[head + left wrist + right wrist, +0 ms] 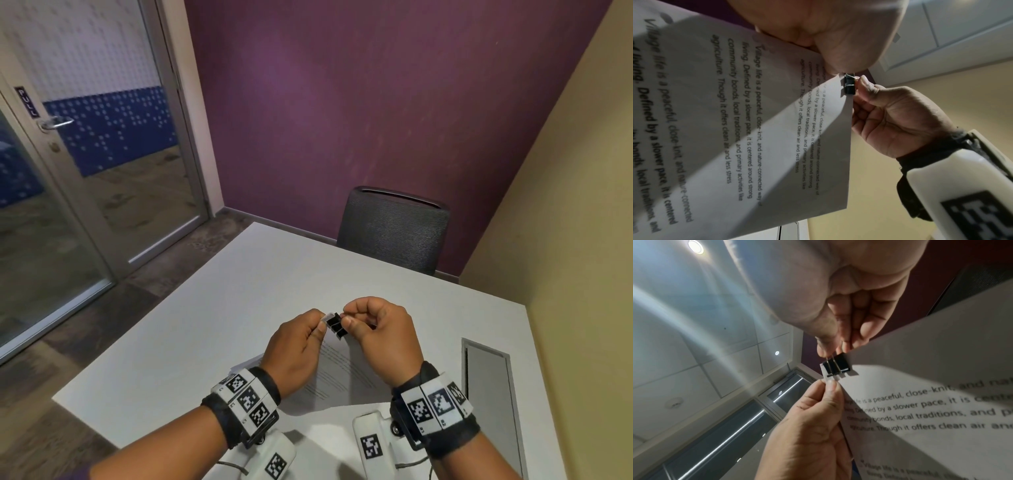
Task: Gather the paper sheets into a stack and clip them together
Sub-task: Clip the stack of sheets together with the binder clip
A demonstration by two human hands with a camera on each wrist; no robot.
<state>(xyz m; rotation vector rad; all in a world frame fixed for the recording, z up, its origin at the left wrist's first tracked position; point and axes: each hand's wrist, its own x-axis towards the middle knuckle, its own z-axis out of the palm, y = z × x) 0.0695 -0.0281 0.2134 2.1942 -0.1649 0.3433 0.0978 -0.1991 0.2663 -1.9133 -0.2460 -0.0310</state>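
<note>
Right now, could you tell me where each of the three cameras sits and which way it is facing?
Head: on the person's head, looking forward and down at the white table; both forearms, left hand and right hand show.
Left wrist: below the left hand, looking up along it at the paper sheets and ceiling; the right hand across.
Right wrist: below the right hand, looking up at the ceiling and glass door; the left hand below.
All three share the black binder clip at the sheets' corner, pinched by the right hand.
</note>
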